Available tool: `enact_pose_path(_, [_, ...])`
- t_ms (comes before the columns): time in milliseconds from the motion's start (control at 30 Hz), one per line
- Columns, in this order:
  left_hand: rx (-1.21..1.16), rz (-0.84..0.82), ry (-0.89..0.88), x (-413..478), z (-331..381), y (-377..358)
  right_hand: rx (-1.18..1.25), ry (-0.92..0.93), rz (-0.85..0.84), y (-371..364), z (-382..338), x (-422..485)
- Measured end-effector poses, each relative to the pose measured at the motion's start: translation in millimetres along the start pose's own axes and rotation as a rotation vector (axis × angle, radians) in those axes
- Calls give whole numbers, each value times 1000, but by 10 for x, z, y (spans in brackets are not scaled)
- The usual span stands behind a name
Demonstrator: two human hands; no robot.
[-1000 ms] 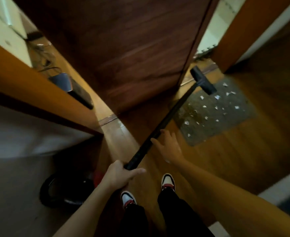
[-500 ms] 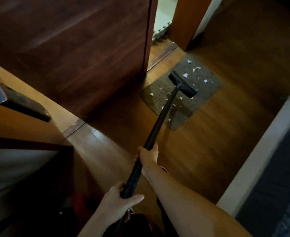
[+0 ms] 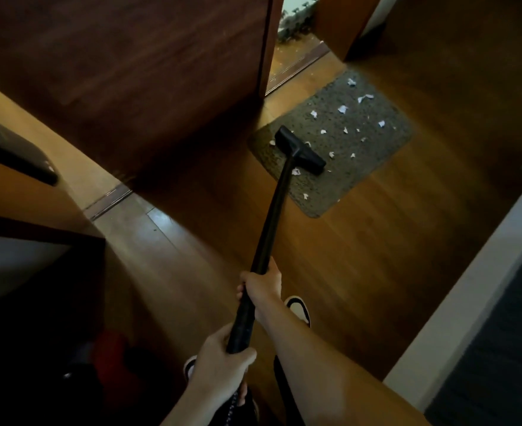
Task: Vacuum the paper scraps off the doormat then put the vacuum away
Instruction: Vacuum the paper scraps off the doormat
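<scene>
We begin with the tall dark-brown wooden door (image 3: 130,72) along the left and the glossy brown plank floor (image 3: 361,256) beneath it. On that floor, ahead and to the right of the person, lies the grey rectangular pile doormat (image 3: 376,158). The long black vacuum wand (image 3: 272,226) runs from the hands forward and slightly right, its long axis aimed at the mat's near-left part. Both hands clench it: the right hand (image 3: 261,287) wraps the tube further forward, nearer the mat, and the left hand (image 3: 223,367) grips the rear end close to the body. The flat black floor nozzle (image 3: 299,150) is over the mat's left portion; we cannot tell whether it touches the pile. Smallest are the white torn paper scraps (image 3: 342,109), mostly beyond and right of the nozzle, a few just behind it. We judge the next stroke must push away and rightward, the right hand steering.
</scene>
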State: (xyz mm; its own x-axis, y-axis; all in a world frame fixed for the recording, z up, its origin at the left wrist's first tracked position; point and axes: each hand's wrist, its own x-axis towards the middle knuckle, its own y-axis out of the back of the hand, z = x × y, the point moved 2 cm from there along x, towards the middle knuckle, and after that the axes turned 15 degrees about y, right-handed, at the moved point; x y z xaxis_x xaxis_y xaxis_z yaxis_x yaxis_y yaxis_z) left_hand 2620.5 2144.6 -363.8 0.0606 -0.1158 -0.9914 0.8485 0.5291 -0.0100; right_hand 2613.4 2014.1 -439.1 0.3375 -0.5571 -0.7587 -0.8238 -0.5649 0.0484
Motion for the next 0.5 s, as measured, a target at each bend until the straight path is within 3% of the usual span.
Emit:
enact_pose_path(233, [8, 39, -37, 129, -49, 15, -13, 66, -79, 12, 151, -125])
enact_pose_path(500, [82, 115, -63, 281, -101, -20, -148, 157, -9, -21, 417, -245])
